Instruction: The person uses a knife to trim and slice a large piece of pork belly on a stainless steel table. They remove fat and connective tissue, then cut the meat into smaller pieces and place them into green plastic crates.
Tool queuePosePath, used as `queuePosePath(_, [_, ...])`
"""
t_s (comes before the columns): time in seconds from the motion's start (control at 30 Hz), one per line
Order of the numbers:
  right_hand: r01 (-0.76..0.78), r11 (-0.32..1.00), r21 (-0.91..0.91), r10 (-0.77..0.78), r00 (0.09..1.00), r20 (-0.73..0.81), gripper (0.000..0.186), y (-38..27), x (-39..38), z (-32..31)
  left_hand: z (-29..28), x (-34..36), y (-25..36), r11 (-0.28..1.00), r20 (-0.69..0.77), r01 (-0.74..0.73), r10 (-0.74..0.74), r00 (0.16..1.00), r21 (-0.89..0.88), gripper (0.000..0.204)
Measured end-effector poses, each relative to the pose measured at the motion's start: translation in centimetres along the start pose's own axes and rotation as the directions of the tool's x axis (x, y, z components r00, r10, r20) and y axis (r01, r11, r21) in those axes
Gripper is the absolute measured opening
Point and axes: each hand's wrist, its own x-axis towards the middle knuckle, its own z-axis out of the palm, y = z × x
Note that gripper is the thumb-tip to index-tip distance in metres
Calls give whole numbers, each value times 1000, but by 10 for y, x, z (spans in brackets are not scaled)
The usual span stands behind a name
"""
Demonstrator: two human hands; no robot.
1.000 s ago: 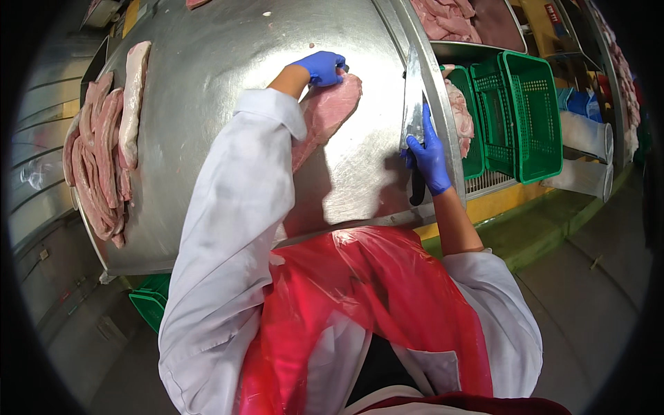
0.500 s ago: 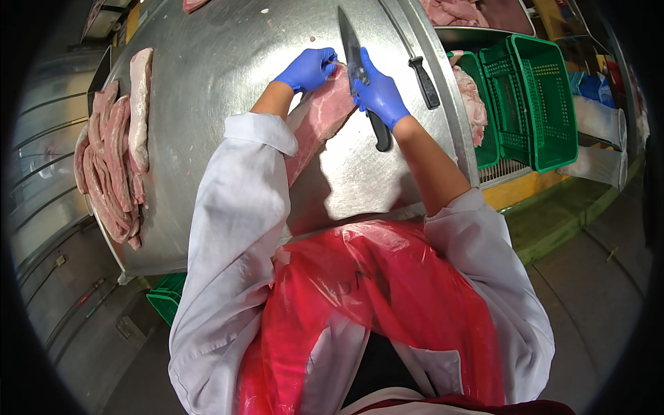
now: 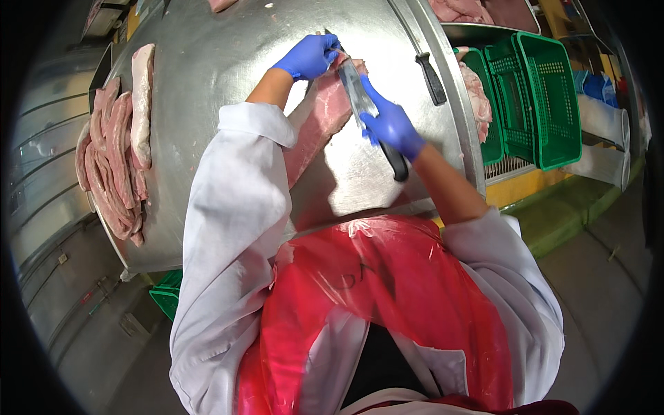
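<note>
A long piece of raw pink meat lies on the steel table, slanting from near my apron to its far end. My left hand, in a blue glove, pinches the meat's far tip with closed fingers. In my blue-gloved right hand is a knife with a black handle, its butt showing below the palm. The blade points away from me and to the left. It lies over the meat's far end, its tip close to my left fingers; how deep the edge sits in the meat is hidden.
Several long meat strips are piled at the left edge of the steel table, beside a paler strip. A black-handled sharpening rod lies at the right. Beyond the rim stand green crates, with pale trimmings in one.
My right hand has drawn the knife toward me and to the right, so the blade now lies over the meat's far end. My left hand has shifted slightly away from me, still pinching the tip.
</note>
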Motion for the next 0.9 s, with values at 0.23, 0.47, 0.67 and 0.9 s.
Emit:
queuePosePath(0.23, [105, 993, -55, -112, 980, -164, 72, 3, 69, 2, -7, 5, 20, 989, -52, -145, 146, 988, 29, 21])
queuePosePath(0.47, [154, 986, 64, -145, 980, -135, 77, 6, 24, 33, -19, 9, 23, 981, -18, -136, 135, 991, -140, 17])
queuePosePath(0.67, [146, 989, 32, -144, 988, -50, 75, 16, -1, 49, -23, 28, 8, 986, -27, -142, 141, 990, -88, 17])
queuePosePath(0.9, [164, 986, 40, -159, 980, -120, 78, -6, 20, 56, -23, 25, 38, 964, -107, -86, 61, 992, -251, 16])
